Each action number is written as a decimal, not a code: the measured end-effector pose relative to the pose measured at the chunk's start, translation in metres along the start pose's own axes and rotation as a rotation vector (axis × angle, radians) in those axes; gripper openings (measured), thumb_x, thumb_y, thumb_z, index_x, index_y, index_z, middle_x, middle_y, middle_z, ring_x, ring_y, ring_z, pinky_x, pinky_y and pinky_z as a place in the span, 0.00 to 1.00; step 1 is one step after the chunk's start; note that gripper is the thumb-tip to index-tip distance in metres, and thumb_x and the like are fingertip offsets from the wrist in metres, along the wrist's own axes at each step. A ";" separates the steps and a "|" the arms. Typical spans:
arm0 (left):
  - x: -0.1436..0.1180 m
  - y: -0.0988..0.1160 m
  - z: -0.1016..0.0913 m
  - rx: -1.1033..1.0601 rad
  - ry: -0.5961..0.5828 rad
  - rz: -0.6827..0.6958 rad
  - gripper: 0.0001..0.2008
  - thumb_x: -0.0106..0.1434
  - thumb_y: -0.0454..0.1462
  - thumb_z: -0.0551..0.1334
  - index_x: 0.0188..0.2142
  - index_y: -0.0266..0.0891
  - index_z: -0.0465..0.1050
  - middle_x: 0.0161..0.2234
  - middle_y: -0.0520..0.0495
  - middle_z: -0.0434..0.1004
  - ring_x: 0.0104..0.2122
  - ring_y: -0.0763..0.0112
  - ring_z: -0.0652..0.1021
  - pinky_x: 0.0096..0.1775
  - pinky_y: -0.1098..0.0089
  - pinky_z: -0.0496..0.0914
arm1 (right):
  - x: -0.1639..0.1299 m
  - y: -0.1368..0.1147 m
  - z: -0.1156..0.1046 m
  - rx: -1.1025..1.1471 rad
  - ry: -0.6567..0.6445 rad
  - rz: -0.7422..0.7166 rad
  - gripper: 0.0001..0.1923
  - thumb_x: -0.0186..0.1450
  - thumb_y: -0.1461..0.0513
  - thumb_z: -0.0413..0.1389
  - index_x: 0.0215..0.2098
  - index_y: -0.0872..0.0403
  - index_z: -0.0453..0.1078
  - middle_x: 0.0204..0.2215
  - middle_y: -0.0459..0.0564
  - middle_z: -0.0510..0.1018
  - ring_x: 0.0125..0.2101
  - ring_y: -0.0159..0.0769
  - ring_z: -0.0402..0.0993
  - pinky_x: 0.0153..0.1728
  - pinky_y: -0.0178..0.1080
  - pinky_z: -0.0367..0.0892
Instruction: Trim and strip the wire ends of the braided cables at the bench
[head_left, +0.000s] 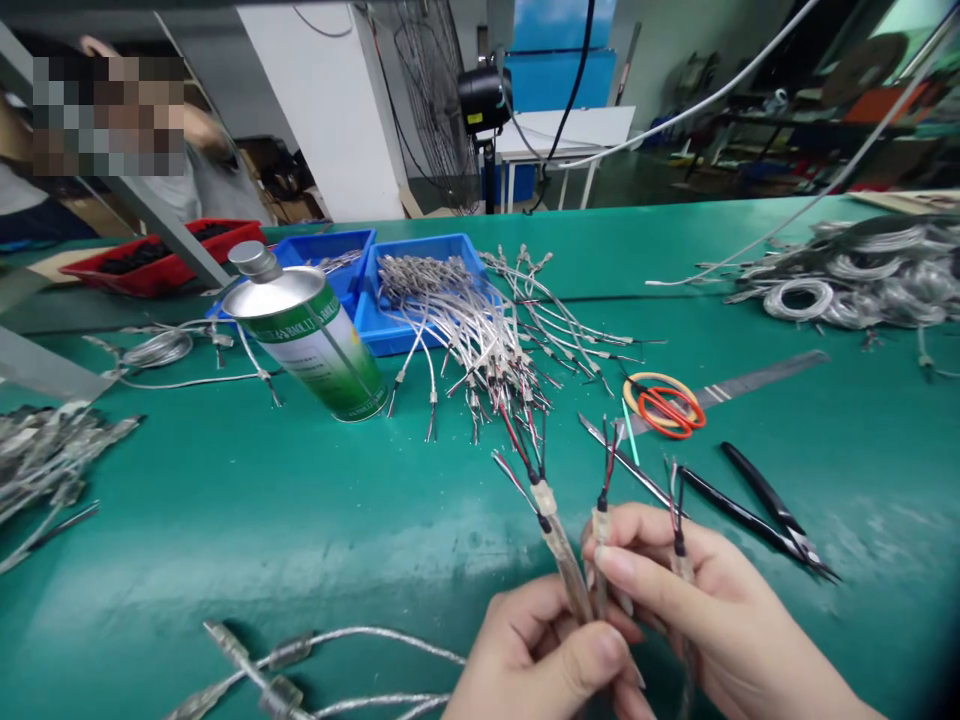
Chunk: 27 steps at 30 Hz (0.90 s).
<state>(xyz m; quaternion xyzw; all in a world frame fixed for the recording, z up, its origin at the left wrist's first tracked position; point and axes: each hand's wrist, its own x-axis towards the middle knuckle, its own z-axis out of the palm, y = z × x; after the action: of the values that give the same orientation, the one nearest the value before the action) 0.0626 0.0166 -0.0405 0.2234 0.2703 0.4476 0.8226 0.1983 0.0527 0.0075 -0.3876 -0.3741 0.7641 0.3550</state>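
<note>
My left hand [551, 650] is closed around several clear-jacketed cables [568, 570], whose stripped ends point up with red, black and white wires fanned out. Close beside it, my right hand [675, 580] pinches another cable end [601, 525] between thumb and fingers. One more cable [681, 565] passes between the fingers of that hand, its dark and pale wires sticking up. Below and left, cables with moulded connectors [281, 692] lie on the green bench mat [300, 540] and run toward my left hand.
Near my right hand lie black-handled nippers [765, 510], tweezers [637, 465], orange-handled scissors [670, 412] and a steel ruler [772, 378]. A green can [315, 345] stands by blue trays [420, 345] of cables [480, 320]. Coiled cables [862, 265] lie right. Another person [202, 170] is at far left.
</note>
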 end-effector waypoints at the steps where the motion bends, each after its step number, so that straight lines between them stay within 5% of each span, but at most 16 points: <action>1: 0.000 0.000 0.000 -0.016 -0.008 0.001 0.16 0.51 0.46 0.70 0.31 0.35 0.75 0.20 0.51 0.74 0.19 0.79 0.74 0.26 0.77 0.68 | 0.000 0.000 0.000 0.007 -0.004 0.002 0.10 0.63 0.56 0.61 0.33 0.55 0.69 0.20 0.42 0.68 0.22 0.26 0.63 0.25 0.28 0.62; 12: -0.003 0.000 0.002 -0.123 -0.060 -0.061 0.14 0.53 0.45 0.70 0.31 0.35 0.78 0.20 0.50 0.74 0.18 0.80 0.75 0.24 0.80 0.69 | 0.000 0.002 0.000 0.042 -0.064 0.030 0.09 0.65 0.57 0.59 0.39 0.55 0.71 0.19 0.41 0.67 0.22 0.24 0.62 0.23 0.25 0.58; 17: -0.004 0.020 0.012 -0.221 0.235 0.084 0.08 0.52 0.38 0.71 0.27 0.35 0.76 0.25 0.49 0.76 0.26 0.75 0.76 0.32 0.75 0.71 | -0.002 -0.001 -0.004 -0.002 -0.074 -0.014 0.11 0.65 0.56 0.58 0.33 0.56 0.70 0.27 0.46 0.72 0.28 0.27 0.67 0.31 0.29 0.65; 19: -0.005 0.028 0.013 -0.252 0.315 0.146 0.09 0.55 0.38 0.68 0.23 0.36 0.72 0.23 0.51 0.73 0.24 0.76 0.73 0.29 0.76 0.69 | -0.004 -0.001 -0.003 -0.057 -0.070 0.033 0.13 0.64 0.55 0.60 0.31 0.57 0.69 0.25 0.45 0.71 0.23 0.23 0.63 0.25 0.26 0.60; 23: -0.009 0.031 0.009 -0.210 0.185 0.139 0.07 0.56 0.40 0.67 0.31 0.39 0.75 0.16 0.58 0.62 0.13 0.85 0.57 0.18 0.80 0.55 | -0.005 0.003 0.003 -0.072 -0.165 0.180 0.18 0.62 0.50 0.60 0.30 0.56 0.63 0.20 0.40 0.66 0.14 0.17 0.45 0.14 0.27 0.42; 27: -0.011 0.028 0.010 -0.111 0.168 0.121 0.09 0.53 0.40 0.70 0.31 0.37 0.76 0.19 0.56 0.64 0.14 0.86 0.57 0.18 0.81 0.53 | -0.003 0.004 0.008 -0.244 -0.246 0.099 0.17 0.64 0.50 0.57 0.28 0.55 0.63 0.25 0.44 0.70 0.21 0.24 0.61 0.25 0.29 0.62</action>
<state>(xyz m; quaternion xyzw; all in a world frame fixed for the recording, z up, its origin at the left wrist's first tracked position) 0.0463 0.0202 -0.0134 0.1552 0.2991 0.5278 0.7796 0.1921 0.0463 0.0084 -0.3495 -0.4851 0.7711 0.2188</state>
